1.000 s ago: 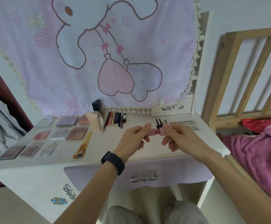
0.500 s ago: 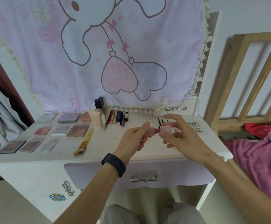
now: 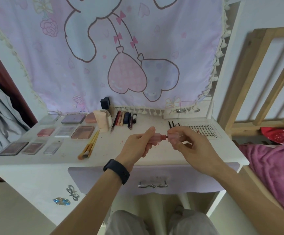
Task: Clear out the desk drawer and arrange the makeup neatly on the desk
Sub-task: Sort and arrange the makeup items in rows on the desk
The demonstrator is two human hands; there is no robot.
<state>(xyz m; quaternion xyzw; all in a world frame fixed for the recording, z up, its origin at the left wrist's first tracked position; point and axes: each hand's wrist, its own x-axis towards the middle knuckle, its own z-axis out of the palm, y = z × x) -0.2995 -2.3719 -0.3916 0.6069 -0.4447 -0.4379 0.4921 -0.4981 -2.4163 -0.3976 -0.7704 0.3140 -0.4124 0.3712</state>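
Our left hand, gripping the pink gloss bottle, and our right hand, pinching its cap, have drawn slightly apart over the desk, baring a dark red stem. We judge it needs recapping before joining the pencils at 11 o'clock. Palettes fill 9 o'clock, and the drawer at 6 o'clock sits closed.

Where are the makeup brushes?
In the head view, the makeup brushes lie on the desk, just right of the rows of palettes and left of the left hand, which holds a pink bottle.
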